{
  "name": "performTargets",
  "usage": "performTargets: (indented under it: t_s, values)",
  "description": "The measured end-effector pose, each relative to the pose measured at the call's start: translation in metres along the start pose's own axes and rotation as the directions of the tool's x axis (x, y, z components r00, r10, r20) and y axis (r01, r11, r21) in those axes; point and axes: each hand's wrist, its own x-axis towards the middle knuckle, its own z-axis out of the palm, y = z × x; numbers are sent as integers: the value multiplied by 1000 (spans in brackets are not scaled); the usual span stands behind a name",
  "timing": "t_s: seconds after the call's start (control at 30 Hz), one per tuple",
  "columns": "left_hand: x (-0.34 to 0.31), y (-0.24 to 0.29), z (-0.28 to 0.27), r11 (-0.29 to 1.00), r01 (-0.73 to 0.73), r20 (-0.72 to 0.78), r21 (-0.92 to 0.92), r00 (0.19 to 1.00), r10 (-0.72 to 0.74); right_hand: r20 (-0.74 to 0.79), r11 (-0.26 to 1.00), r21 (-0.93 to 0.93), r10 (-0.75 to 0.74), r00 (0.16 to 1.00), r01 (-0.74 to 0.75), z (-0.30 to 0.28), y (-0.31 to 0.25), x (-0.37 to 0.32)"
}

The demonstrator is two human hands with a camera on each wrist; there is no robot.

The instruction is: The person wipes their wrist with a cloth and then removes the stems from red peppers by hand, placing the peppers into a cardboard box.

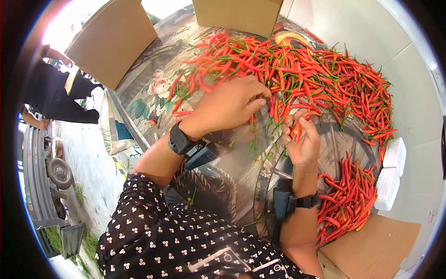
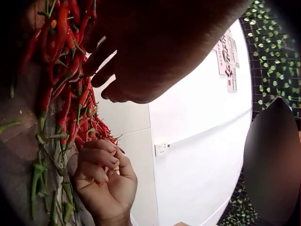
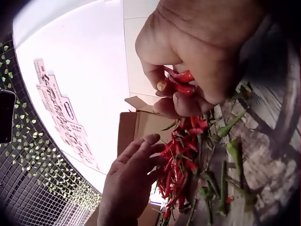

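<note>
Long red chillies with green stems form a big heap [image 1: 288,69] along the far side of the table. My left hand [image 1: 230,104] reaches to the heap's near edge, fingers loosely bent and apart, with no chilli showing between them. In my right hand [image 1: 304,142] I hold a few red chillies [image 3: 183,84] in curled fingers; one yellowish cut-looking end [image 3: 162,86] shows by the fingertips. Loose green stems [image 3: 223,183] lie on the table below both hands. To the right, a smaller pile of chillies [image 1: 348,200] shows few green stems.
Cardboard pieces [image 1: 114,42] stand at the far edge, and another cardboard box [image 1: 371,244] sits by the smaller pile. White foam trays [image 1: 390,176] lean at the right by the tiled wall [image 1: 409,83]. At far left are a person in dark clothes [image 1: 60,90] and a cart [image 1: 39,172].
</note>
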Motion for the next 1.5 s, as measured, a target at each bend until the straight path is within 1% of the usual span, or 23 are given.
performTargets:
  t_s: [0.03, 0.07, 0.1, 0.13, 0.17, 0.23, 0.27, 0.33, 0.37, 0.43, 0.47, 0.53, 0.57, 0.63, 0.67, 0.73, 0.77, 0.83, 0.97, 1.03, 1.17, 1.23, 1.5]
  values:
    - [0, -2, 0, 989, -64, -55, 130, 996, 72, -35, 1000, -25, -4, 999, 3, 1, 0, 0]
    - [-1, -2, -1, 989, -69, -54, 131, 996, 76, -34, 1000, -24, -8, 999, 7, 2, 0, -1]
    - [-3, -1, -2, 983, -24, 126, 183, 992, 0, -27, 998, -59, -20, 999, 18, 3, 1, -1]
    - [-4, 3, -3, 970, 12, 297, 243, 951, -86, -20, 995, -94, -32, 999, 30, 4, 1, -1]
    - [-6, 10, -4, 970, 9, 296, 244, 952, -83, -18, 995, -94, -34, 999, 33, 5, 1, 0]
    - [-7, 23, -5, 927, 44, 331, 373, 927, -178, -5, 994, -103, -46, 999, 45, 4, 2, 0]
    - [-6, 23, -5, 927, 43, 332, 373, 927, -176, -5, 994, -103, -47, 999, 47, 4, 3, -1]
    - [-7, 21, -3, 950, 14, 450, 313, 878, -161, -11, 986, -161, -40, 999, 37, 4, 4, -2]
    - [-8, 19, -1, 950, 13, 449, 313, 879, -161, -10, 986, -162, -40, 999, 38, 4, 5, -3]
    - [-9, 17, 2, 997, 30, 398, 76, 916, -58, -3, 970, -237, -49, 999, 47, 5, 5, -3]
    - [-7, 20, 1, 997, 29, 396, 76, 916, -57, -2, 970, -238, -50, 999, 48, 5, 5, -3]
    - [-2, 27, -2, 963, 256, 343, -89, 915, -212, -12, 971, -235, -59, 998, 54, 6, 5, -2]
    - [-2, 26, -2, 963, 254, 343, -88, 915, -210, -11, 970, -234, -62, 998, 57, 7, 6, -3]
    - [-3, 21, 1, 881, 309, 289, -359, 934, -209, -40, 948, -313, -69, 997, 53, 10, 6, -3]
    - [-3, 19, 3, 882, 307, 289, -359, 935, -207, -39, 948, -313, -71, 997, 55, 11, 6, -3]
    - [-3, 17, 7, 813, 268, 252, -517, 955, -155, -31, 921, -387, -66, 997, 49, 12, 7, -3]
    - [-3, 17, 7, 813, 268, 252, -517, 955, -155, -31, 921, -388, -66, 997, 48, 11, 7, -2]
    - [-3, 19, 6, 803, 321, 322, -502, 931, -172, -17, 915, -399, -70, 997, 57, 8, 8, -2]
    - [-3, 14, 7, 766, 307, 284, -565, 944, -168, -75, 931, -357, -110, 991, 77, 10, 6, -4]
    - [-2, 15, -1, 827, 390, 348, -404, 902, -255, -170, 949, -290, -176, 969, 122, 13, 4, -4]
    - [0, 20, -6, 850, 384, 337, -361, 903, -265, -165, 952, -280, -175, 971, 124, 11, 4, -3]
    - [0, 23, -8, 894, 350, 323, -280, 911, -256, -150, 956, -260, -177, 973, 134, 12, 5, -3]
    - [-1, 18, -3, 906, 350, 312, -236, 911, -271, -87, 962, -240, -156, 984, 132, 11, 5, -3]
